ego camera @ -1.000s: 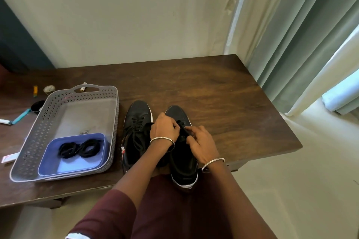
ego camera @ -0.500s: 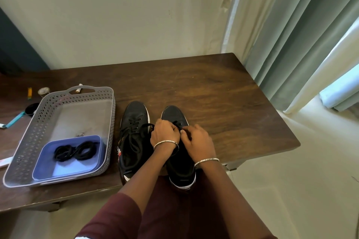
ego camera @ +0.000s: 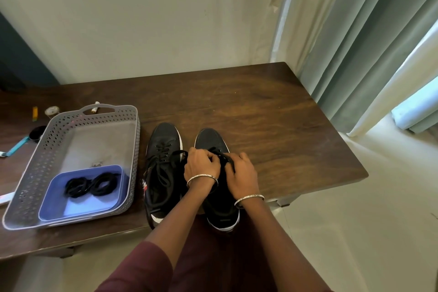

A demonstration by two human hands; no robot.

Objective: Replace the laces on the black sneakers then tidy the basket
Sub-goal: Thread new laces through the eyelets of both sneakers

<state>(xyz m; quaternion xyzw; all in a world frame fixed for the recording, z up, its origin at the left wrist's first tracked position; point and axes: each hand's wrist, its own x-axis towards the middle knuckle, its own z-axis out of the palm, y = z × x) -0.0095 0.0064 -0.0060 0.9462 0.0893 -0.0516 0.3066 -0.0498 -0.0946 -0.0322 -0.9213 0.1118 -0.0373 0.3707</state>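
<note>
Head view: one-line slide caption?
Left hand and right hand pinch the lace of the right sneaker; left sneaker and basket sit alongside.

I read the surface [ego camera: 272,106] as a dark brown wooden top set against a pale wall. Left of centre on it stands a grey perforated basket [ego camera: 38,168], with its handle toward the wall. Just beside the basket's right wall I see the left sneaker [ego camera: 163,140] and, next to it, the right sneaker [ego camera: 209,138]. Both are black, with toes toward the wall and heels at the near edge. Around the basket's far left corner lie small items: a yellow strip [ego camera: 35,113], a round disc [ego camera: 52,110], a white tube [ego camera: 95,106] and a teal-handled black scoop [ego camera: 23,142].
</note>
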